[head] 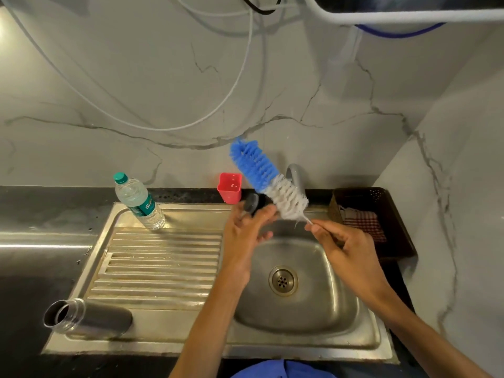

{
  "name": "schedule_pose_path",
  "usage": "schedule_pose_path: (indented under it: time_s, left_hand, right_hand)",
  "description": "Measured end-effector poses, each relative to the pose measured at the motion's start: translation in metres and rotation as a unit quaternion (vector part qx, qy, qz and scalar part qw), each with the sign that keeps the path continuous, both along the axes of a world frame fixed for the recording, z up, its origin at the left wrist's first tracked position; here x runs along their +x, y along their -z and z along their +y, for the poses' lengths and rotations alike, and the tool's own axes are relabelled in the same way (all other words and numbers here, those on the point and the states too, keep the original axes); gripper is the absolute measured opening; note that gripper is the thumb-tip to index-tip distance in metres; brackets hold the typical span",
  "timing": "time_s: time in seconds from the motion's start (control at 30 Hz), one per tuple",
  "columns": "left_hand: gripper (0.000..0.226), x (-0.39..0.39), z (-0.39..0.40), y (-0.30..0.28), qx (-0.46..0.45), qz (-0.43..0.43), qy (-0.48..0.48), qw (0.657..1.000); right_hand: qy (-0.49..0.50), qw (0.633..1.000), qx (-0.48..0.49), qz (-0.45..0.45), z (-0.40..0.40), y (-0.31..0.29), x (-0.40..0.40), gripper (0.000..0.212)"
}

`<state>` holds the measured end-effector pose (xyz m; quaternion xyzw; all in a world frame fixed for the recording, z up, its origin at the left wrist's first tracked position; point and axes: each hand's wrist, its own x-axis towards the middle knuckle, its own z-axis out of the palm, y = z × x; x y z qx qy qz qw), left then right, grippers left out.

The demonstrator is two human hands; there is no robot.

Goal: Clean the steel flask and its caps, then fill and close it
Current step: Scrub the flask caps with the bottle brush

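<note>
Left hand point(246, 227) fingers grip dark cap point(255, 203); right hand point(342, 242) fingers pinch bottle brush point(268, 180).

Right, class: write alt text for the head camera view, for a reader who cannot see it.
Over a steel sink, the left hand holds a dark round cap while the right hand pinches the wire handle of a blue-and-white bottle brush. An open steel flask lies on the draining board.
</note>
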<state>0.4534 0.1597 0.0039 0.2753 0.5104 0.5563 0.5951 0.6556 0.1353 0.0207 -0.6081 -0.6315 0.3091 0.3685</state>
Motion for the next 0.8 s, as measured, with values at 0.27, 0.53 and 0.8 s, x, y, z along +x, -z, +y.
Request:
schedule_pose_path:
  time_s: [0.27, 0.53, 0.8]
  left_hand:
    - [0.047, 0.01, -0.001, 0.003, 0.037, -0.024, 0.011, 0.999]
    - [0.048, -0.016, 0.033, 0.009, 0.043, -0.116, -0.108, 0.986]
    - [0.035, -0.004, 0.012, 0.021, 0.034, -0.026, -0.012, 0.999]
  right_hand:
    - [0.038, 0.999, -0.001, -0.029, 0.004, 0.011, -0.01, 0.023]
    - [0.034, 0.985, 0.031, -0.167, -0.014, 0.012, -0.006, 0.028]
    - [0.058, 0.982, -0.017, -0.18, -0.005, 0.019, -0.013, 0.027]
